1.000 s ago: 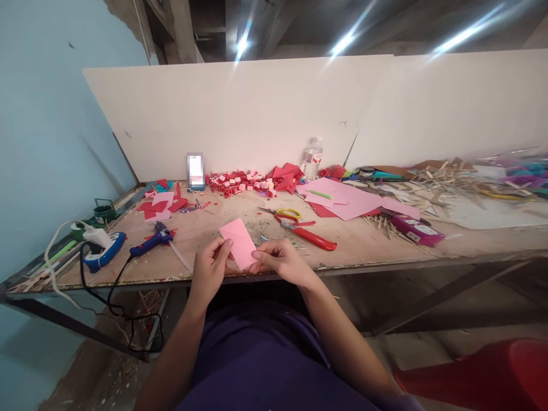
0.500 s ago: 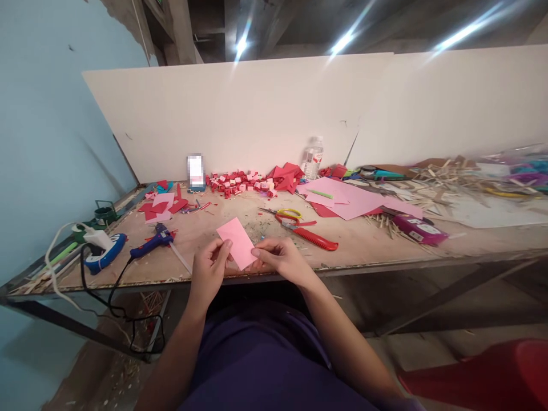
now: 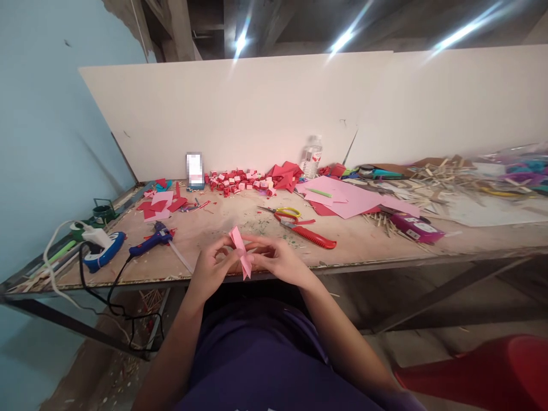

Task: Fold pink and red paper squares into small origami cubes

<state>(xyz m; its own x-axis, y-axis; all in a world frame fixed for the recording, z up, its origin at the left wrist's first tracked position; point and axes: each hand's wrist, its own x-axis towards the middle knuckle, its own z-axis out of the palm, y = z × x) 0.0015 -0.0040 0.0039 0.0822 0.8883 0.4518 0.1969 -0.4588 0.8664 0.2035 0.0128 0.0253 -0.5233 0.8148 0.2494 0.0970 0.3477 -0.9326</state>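
A small piece of pink paper (image 3: pixel 238 240) is bent lengthwise between my two hands, just over the front edge of the table. My left hand (image 3: pixel 214 264) pinches it from the left, thumb pressed near the middle of the sheet. From the right, my right hand (image 3: pixel 274 258) grips the same paper, its thumb close to the left one. The hands partly hide the sheet's centre. Just beyond my right hand lie a utility knife with a red handle (image 3: pixel 315 237) and scissors (image 3: pixel 287 213) with yellow and red handles.
On the left are a blue glue gun (image 3: pixel 150 240) and a power strip (image 3: pixel 105 254) with cords over the edge. Small red and pink paper cubes (image 3: pixel 240 182) are heaped at the back, near a phone (image 3: pixel 195 171) and a bottle (image 3: pixel 312 157). Pink sheets (image 3: pixel 355 197) lie right.
The pink paper was flat and facing up; now it is bent along its length and stands narrow between my fingers. My hands have moved closer together.
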